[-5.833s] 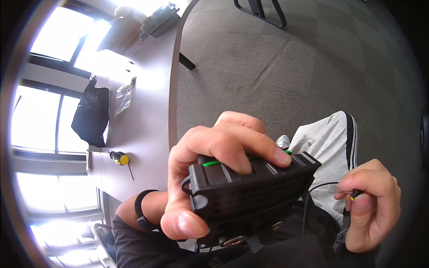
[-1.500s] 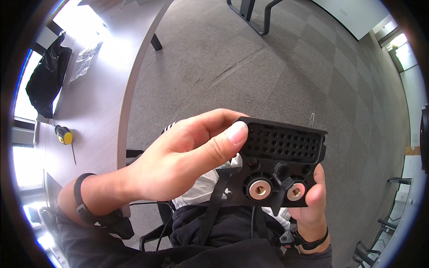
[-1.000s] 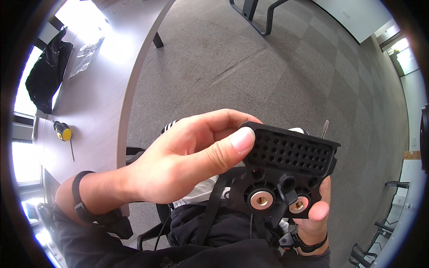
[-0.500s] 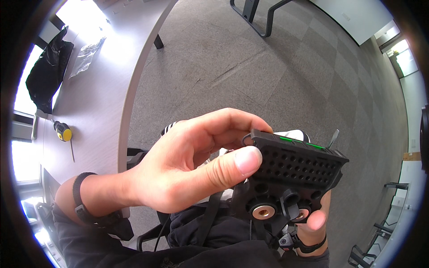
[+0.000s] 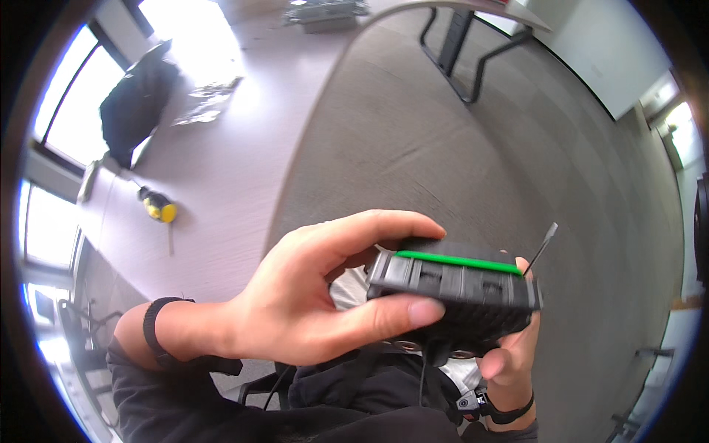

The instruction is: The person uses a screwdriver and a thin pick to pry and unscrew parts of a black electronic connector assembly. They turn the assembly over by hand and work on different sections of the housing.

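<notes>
A boxy black device [image 5: 458,292] with a bright green stripe is held in front of me, above my lap. My left hand [image 5: 295,295] grips its left end, thumb on the near edge and fingers over the top. My right hand [image 5: 515,358] is around the right end, thumb showing underneath and most fingers hidden behind the device. Beside the right fingers a thin metal shaft with a flat tip [image 5: 543,246] points up; its other end is hidden. Two metal-ringed holes show dimly on the device's underside.
On the pale table [image 5: 221,244] at left lie a yellow-and-black screwdriver [image 5: 157,205], a black plastic bag [image 5: 139,100] and a clear plastic bag [image 5: 207,102]. A grey stack [image 5: 326,13] sits at the far end. Black table legs [image 5: 452,48] stand on the grey carpet beyond.
The device has tilted, so its green-striped edge now faces me and its perforated face is turned down. My view has shifted, with the table now farther right in it.
</notes>
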